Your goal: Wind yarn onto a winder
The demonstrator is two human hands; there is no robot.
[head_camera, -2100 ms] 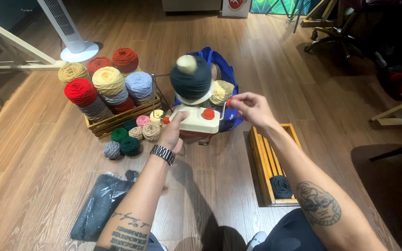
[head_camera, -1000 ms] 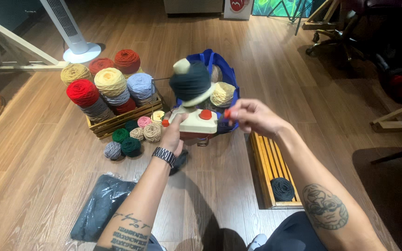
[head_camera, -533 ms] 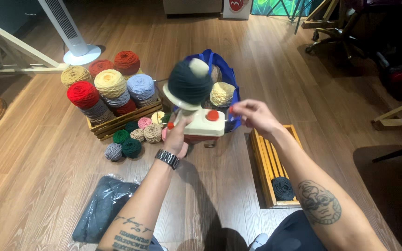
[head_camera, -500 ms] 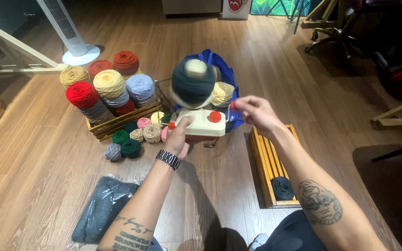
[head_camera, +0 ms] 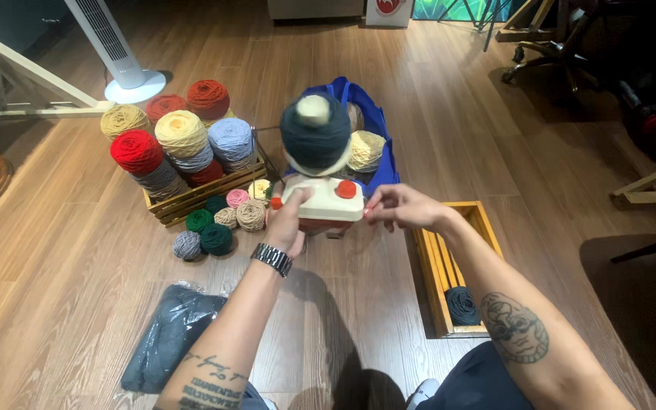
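- a room with a wood plank floor [head_camera: 434,99]; a white tower fan [head_camera: 115,45] stands at the far left, chair legs and dark clutter at the far right.
- on the floor in front of the person sits a cream yarn winder [head_camera: 323,202] with red knobs, carrying a dark teal cake [head_camera: 315,135] on its spindle.
- left hand [head_camera: 288,224], with a wristwatch, is closed around the winder's left side, bracing it.
- right hand [head_camera: 400,209] pinches at the winder's right end, fingers clenched; the crank itself is hidden by the fingers, so what exactly they grip cannot be told.
- behind the winder lies a blue bag [head_camera: 366,114] holding a pale yellow ball [head_camera: 366,149].
- to the left, a slatted crate [head_camera: 199,190] holds big cones in red, cream, mustard and lilac; small balls [head_camera: 218,228] lie just in front of it.
- to the right, a second crate [head_camera: 449,266] holds one dark blue ball [head_camera: 463,304]; a bagged dark bundle [head_camera: 168,345] lies near left.
- judged from the grip: winding goes well with the base pinned flat by the left hand, the right turning evenly, and the strand fed with steady tension so the cake builds round.
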